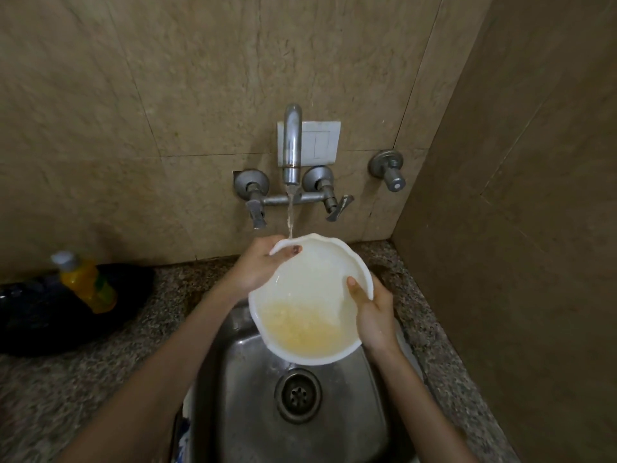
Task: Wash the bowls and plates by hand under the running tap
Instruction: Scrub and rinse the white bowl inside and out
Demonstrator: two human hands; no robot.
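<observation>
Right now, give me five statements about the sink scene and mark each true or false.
1. Both hands hold the white bowl. True: left hand, right hand.
2. The tap is off. False: water runs onto the bowl's far rim.
3. The bowl is clean. False: yellowish residue sits in its near side.
4. The yellow bottle stands left of the sink. True.
5. The bowl rests on the sink drain. False: it is held above the basin.

A white bowl (310,297) with a pale yellow residue is seen. The sink (253,412) and tap (292,145) are grey steel. The counter (50,389) is speckled grey-brown granite, the wall (167,78) mottled beige. At left, a yellow bottle (87,282) is capped in white.
</observation>
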